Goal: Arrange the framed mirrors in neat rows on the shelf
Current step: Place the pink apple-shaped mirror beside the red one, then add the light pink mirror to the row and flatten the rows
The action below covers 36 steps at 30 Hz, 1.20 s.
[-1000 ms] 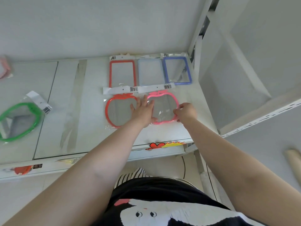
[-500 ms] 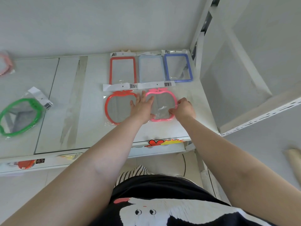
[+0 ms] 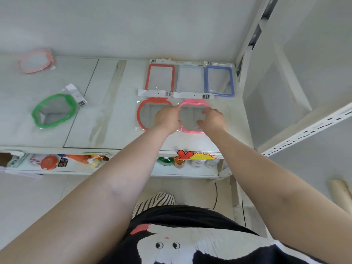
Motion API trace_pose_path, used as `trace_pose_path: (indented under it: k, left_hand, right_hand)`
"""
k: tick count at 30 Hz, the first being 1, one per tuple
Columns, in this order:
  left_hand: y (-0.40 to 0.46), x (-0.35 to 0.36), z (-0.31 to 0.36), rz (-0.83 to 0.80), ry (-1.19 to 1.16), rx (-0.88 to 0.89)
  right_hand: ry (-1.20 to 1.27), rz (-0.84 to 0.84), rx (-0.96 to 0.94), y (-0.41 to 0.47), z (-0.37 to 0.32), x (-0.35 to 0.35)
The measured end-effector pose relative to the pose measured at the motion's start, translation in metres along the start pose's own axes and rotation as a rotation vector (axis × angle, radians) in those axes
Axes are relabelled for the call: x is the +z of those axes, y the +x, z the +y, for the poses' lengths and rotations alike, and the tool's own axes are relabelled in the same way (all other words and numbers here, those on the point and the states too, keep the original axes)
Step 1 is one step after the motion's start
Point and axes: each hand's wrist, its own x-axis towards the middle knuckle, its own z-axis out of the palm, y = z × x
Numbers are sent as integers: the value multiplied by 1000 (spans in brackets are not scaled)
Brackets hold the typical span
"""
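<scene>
I had my left hand [image 3: 167,118] and right hand [image 3: 213,119] resting loose on the pink mirror [image 3: 194,103], gripping nothing.

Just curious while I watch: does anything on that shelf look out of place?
Yes. The green mirror lies tilted, alone at the left of the shelf, and a pale pink mirror sits off in the far left corner. Both are apart from the tidy rows at right.

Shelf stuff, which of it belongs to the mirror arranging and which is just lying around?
Job:
pink mirror, under both hands
red apple mirror
back row: red, pale blue, blue mirrors
green mirror
faint pink mirror
left hand, right hand

Lying about:
bottles on the lower shelf
sticker
</scene>
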Motion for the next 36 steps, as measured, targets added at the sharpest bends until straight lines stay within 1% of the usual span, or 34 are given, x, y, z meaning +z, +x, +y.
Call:
trace_pose_path:
  k: [3,7,9,12,18,23,26,31,36]
  left_hand:
    - [-19,-6,-14,32,-17,-14]
    - [-45,-17,-44,21,-30,-110]
    - [-62,-23,-66,36,-44,-147]
    - [-87,-33,-102,56,-80,-187]
    - [-154,-59,-208,77,-143,-297]
    - [-234,-87,-332,110,-192,-416]
    - [-276,-110,-397,140,-159,-452]
    - [-318,-134,-468,176,-155,-529]
    - [-315,-144,-497,202,-204,-536]
  right_hand:
    - [17,-35,-45,-13,-18,10]
    - [2,-58,-146,-33,-48,26]
    - [2,-74,-213,-44,-67,39]
    - [23,-113,-249,-60,-95,56]
    - [17,-174,-313,-102,-182,116]
    - [48,-265,-350,-163,-285,192]
    - [53,-300,-409,-198,-348,229]
    - [-32,-318,-472,-234,-424,268]
    - [-57,-306,-495,-233,-466,288]
